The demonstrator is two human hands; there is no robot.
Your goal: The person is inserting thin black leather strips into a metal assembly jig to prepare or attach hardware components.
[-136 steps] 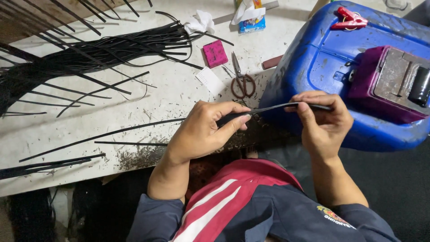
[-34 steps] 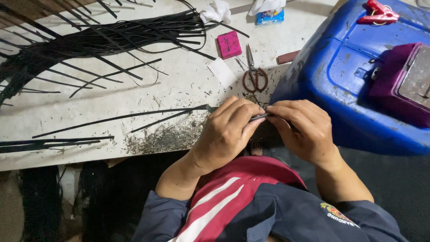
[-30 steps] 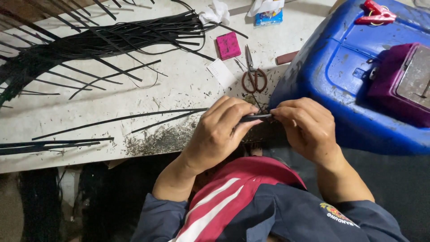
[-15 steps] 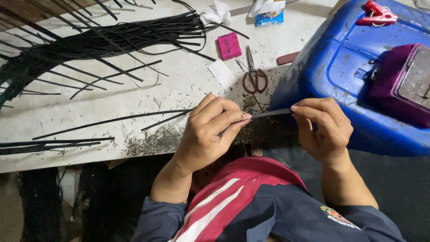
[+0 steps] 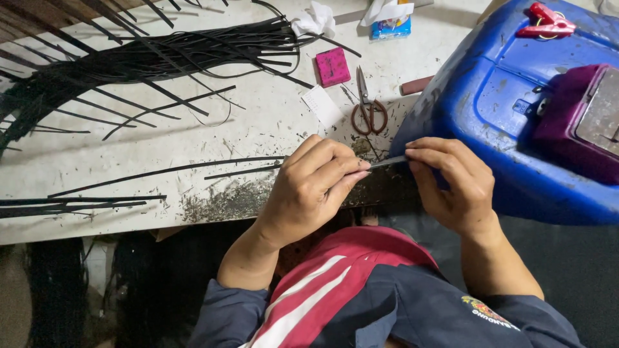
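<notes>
Pinching a thin dark strip between both hands: left hand closed on its left part, right hand gripping its pale, flat right end. Strip runs level above the near table edge, beside the blue drum. Scissors lie farther off.

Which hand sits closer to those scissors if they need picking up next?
Probably the left hand: the scissors lie just beyond its knuckles. The right hand sits beside the blue container. Both pinch the strip.

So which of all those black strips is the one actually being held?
The thin strip pinched between the left hand and right hand; all other strips lie loose on the table.
</notes>
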